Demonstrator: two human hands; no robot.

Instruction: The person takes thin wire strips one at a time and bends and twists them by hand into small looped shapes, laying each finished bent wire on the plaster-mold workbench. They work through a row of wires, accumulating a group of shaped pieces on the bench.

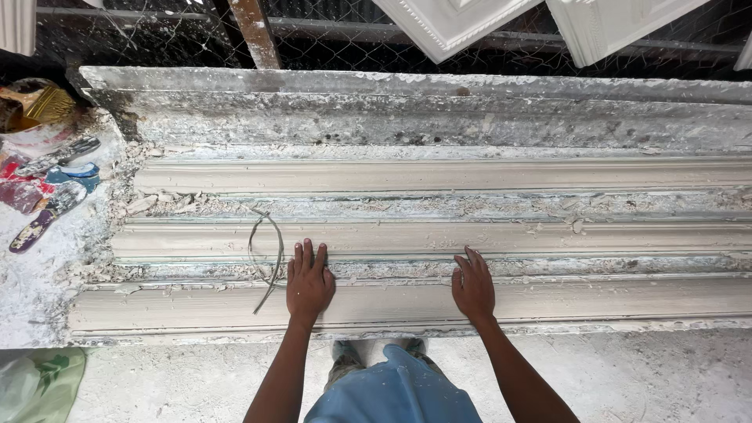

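Three long plaster cornice mouldings lie side by side on a crusted workbench (407, 110), running left to right. My left hand (309, 280) rests flat, fingers apart, on the nearest moulding (595, 298), its fingertips reaching the middle moulding (548, 236). My right hand (473, 285) presses palm-down on the same nearest moulding, further right. Neither hand holds anything. A bent loop of thin wire (268, 251) lies across the mouldings just left of my left hand.
At the far left sit scrapers and a trowel (47, 207) and a brush (43, 106). White decorative plaster panels (454, 23) hang above, against wire mesh. A green patterned bag (39, 384) lies at the lower left on the dusty floor.
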